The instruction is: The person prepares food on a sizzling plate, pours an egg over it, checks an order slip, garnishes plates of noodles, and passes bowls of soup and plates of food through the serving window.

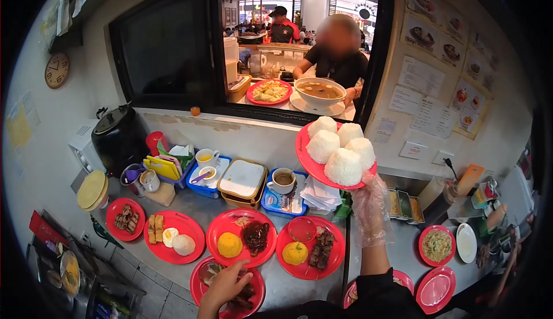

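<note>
My right hand, in a clear plastic glove, holds up a red plate by its near edge, below the window. Several domed mounds of white rice sit on that plate. Lower down, my left hand is bare, its fingers stretched out over a red plate of dark meat, which it partly hides; whether it touches the plate I cannot tell. Just beyond lie a red plate with yellow rice and glazed meat, and another with yellow rice and skewered meat.
Through the window, a person stands by a bowl of soup and a red plate of food. A red plate with egg is at left. Cups and tubs line the wall; noodles sit right.
</note>
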A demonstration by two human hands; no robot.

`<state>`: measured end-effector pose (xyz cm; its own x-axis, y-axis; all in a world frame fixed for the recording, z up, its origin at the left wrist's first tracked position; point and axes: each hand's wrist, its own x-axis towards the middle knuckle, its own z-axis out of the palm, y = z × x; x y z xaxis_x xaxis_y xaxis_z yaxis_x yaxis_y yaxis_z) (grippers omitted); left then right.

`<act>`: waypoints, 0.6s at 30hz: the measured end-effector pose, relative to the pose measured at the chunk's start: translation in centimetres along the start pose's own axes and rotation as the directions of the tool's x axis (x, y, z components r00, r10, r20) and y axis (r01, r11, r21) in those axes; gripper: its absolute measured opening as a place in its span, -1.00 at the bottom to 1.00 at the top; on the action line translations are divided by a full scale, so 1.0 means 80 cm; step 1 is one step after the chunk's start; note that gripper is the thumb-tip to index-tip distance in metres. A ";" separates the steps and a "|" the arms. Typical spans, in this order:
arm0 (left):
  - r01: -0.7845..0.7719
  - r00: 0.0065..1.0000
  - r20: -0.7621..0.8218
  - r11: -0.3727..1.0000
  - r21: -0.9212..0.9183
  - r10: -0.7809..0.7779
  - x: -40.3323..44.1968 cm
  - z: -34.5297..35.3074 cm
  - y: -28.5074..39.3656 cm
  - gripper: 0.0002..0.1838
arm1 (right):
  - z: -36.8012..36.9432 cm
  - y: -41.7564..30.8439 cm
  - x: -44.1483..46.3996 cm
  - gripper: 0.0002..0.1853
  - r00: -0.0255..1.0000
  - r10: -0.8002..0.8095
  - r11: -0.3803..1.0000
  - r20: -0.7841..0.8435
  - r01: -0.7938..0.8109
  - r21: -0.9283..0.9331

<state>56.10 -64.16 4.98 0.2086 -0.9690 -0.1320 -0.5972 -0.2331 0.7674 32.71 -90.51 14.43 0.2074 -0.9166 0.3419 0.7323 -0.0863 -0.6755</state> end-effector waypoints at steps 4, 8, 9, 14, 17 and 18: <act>0.006 0.999 0.048 0.999 0.035 -0.008 0.003 0.005 0.001 -0.54 | -0.010 -0.002 -0.010 -0.46 1.000 -0.006 0.998 -0.008 0.006 0.060; -0.049 0.997 0.057 0.993 0.106 0.044 0.014 0.012 -0.009 -0.55 | -0.026 -0.004 -0.009 -0.45 1.000 -0.015 0.999 -0.006 0.016 0.048; -0.026 0.996 0.091 0.996 0.087 0.018 0.014 0.009 -0.003 -0.53 | -0.024 -0.007 -0.005 -0.46 1.000 -0.014 0.998 -0.012 0.014 0.058; -0.002 0.995 0.096 0.999 0.050 -0.002 0.012 0.005 0.009 -0.56 | -0.021 -0.013 0.016 -0.50 1.000 -0.026 0.998 -0.017 0.026 0.057; -0.010 0.994 0.110 0.989 0.146 -0.006 0.007 0.008 0.003 -0.56 | -0.031 -0.003 0.039 -0.52 1.000 -0.008 0.999 -0.004 0.008 0.046; -0.021 0.995 0.104 0.990 0.140 0.006 0.007 0.007 0.005 -0.56 | -0.031 -0.002 0.049 -0.52 1.000 -0.003 0.999 0.008 0.003 0.046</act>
<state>55.53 -64.86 4.84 0.1233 -0.9736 -0.1921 -0.7039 -0.2223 0.6747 31.79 -95.03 14.25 0.2099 -0.9132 0.3493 0.7617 -0.0712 -0.6440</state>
